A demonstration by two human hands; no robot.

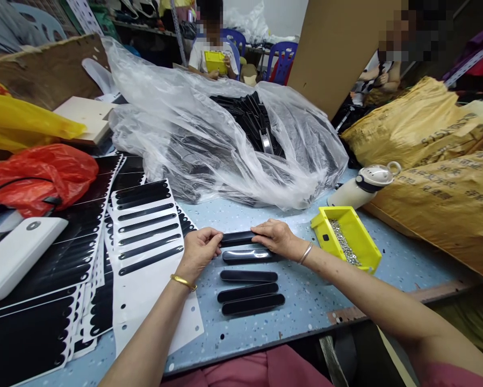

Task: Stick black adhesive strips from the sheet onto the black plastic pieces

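My left hand and my right hand each pinch one end of a long black plastic strip lying flat on the speckled blue table. Several more black strips lie in a row just below it, toward me. Left of my left hand sits a white backing sheet carrying black adhesive strips, on top of a stack of similar sheets.
A yellow tray of small metal parts sits right of my right hand. A clear plastic bag holds black parts behind. Also around: red bag, white device, white bottle, yellow sacks. Two people sit at the far side.
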